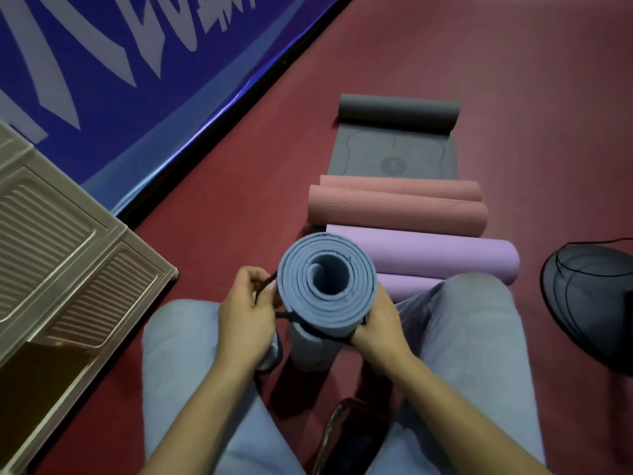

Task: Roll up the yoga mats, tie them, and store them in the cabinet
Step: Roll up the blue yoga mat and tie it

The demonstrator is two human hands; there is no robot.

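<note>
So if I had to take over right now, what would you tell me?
Left hand: pinches the black strap beside the blue mat.
Right hand: grips the blue mat, which is rolled and standing on end between the knees.
Done: blue mat rolled, strap around it; the tie looks unfinished.
Waiting on the floor: purple mat, pink mat, grey mat, all only partly rolled.
Left: finish the tie, roll and tie the others, store all in the beige cabinet at left.
</note>
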